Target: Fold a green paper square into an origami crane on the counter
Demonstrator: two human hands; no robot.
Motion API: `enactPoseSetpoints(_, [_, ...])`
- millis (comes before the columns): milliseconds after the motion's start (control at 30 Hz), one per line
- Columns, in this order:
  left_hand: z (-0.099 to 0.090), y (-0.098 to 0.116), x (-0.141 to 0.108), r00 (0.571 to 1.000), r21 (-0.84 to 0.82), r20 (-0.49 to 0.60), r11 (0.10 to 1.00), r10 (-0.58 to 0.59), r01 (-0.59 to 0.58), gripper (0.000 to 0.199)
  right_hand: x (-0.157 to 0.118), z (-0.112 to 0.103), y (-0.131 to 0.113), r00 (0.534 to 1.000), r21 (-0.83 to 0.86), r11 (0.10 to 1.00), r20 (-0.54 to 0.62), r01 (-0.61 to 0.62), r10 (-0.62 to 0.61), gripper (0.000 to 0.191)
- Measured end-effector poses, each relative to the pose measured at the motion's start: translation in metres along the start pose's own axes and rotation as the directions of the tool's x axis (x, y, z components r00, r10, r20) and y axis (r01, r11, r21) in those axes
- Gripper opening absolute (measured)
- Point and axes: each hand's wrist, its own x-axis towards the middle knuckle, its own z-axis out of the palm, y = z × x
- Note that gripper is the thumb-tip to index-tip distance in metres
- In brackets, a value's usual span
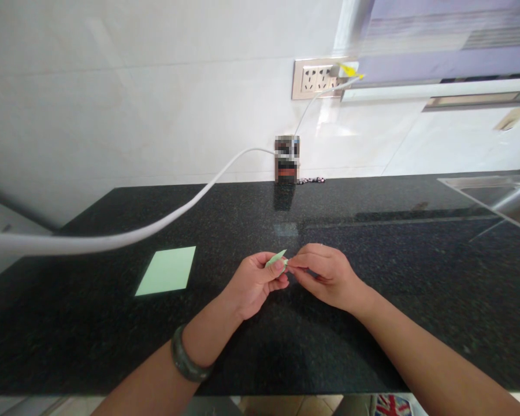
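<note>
A small piece of folded light-green paper point(277, 257) is held above the dark countertop, between my two hands. My left hand point(253, 283) pinches it between thumb and fingers, with one pointed flap sticking up over the thumb. From the right, the fingertips of my right hand point(329, 273) are pinched together on the paper's right end. Fingers cover much of the paper, so its full shape is hidden. A flat light-green sheet of paper point(169, 270) lies on the counter to the left of my left hand.
The black speckled countertop point(112, 335) runs to a white tiled wall. A phone-sized, blurred-out object point(287, 162) leans there with a beaded strand point(312, 180) beside it. A white cable point(173, 216) arcs across the left. A socket panel point(309, 80) and metal sink point(513, 199) are at right.
</note>
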Motion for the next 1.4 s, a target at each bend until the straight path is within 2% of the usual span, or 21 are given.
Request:
enactPoseSetpoints(200, [0.0, 0.0, -0.001, 1.0, -0.041, 0.012, 0.999, 0.02, -0.019, 0.013, 0.0, 0.0, -0.002, 0.999, -0.081, 0.996, 0.006, 0.035, -0.035, 0.014])
enactPoseSetpoints(700, [0.002, 0.001, -0.001, 0.999, -0.013, -0.007, 0.998, 0.054, -0.054, 0.012, 0.001, 0.0, -0.008, 0.999, -0.109, 0.994, 0.032, 0.029, -0.025, 0.014])
enactPoseSetpoints(1000, [0.006, 0.002, -0.002, 0.995, 0.034, -0.017, 0.995, 0.095, -0.094, 0.015, 0.0, 0.005, -0.007, 1.0, -0.128, 0.992, -0.01, 0.012, -0.014, 0.011])
enactPoseSetpoints(1100, [0.006, 0.002, -0.003, 0.994, 0.053, -0.005, 0.992, 0.111, -0.111, 0.017, 0.001, 0.007, -0.009, 1.0, -0.083, 0.997, -0.026, -0.001, -0.001, 0.01])
enactPoseSetpoints(1200, [0.006, 0.003, -0.003, 0.991, 0.059, -0.009, 0.989, 0.137, -0.136, 0.017, 0.002, 0.008, -0.013, 0.993, 0.022, 0.996, -0.087, -0.081, 0.083, 0.01])
enactPoseSetpoints(1300, [0.005, 0.004, -0.003, 0.988, 0.047, -0.037, 0.988, 0.151, -0.149, 0.017, 0.003, 0.009, -0.018, 0.952, 0.104, 0.962, -0.151, -0.254, 0.267, 0.01])
enactPoseSetpoints(1400, [0.006, 0.004, -0.003, 0.989, 0.03, -0.041, 0.989, 0.143, -0.142, 0.017, 0.005, 0.011, -0.02, 0.913, 0.166, 0.913, -0.115, -0.372, 0.392, 0.011])
